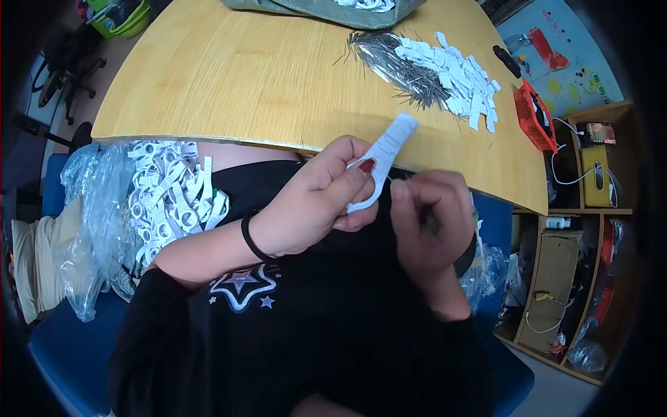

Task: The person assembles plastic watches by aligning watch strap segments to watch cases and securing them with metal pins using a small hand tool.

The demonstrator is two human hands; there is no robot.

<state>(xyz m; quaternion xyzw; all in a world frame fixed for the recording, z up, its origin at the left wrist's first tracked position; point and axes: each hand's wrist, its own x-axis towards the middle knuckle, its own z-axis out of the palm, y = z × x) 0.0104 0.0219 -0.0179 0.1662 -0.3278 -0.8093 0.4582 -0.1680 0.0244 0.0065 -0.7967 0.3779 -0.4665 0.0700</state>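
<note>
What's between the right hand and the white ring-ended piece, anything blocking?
Nothing visible. The right hand is right beside the white ring-ended piece, which the left hand grips from the other side. Right hand is blurred; can't tell whether it pinches anything thin.

The right grip (434, 219) is blurred, anything it pinches too small to tell; the left grip (323, 191) partly hides the white ringed strip (391, 144). The top edge crops the grey bag (323, 14).

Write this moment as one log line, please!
left hand: holds white ring-ended piece; right hand: close by, blurred, grip unclear; table: thin dark strips beside loose white pieces
</note>
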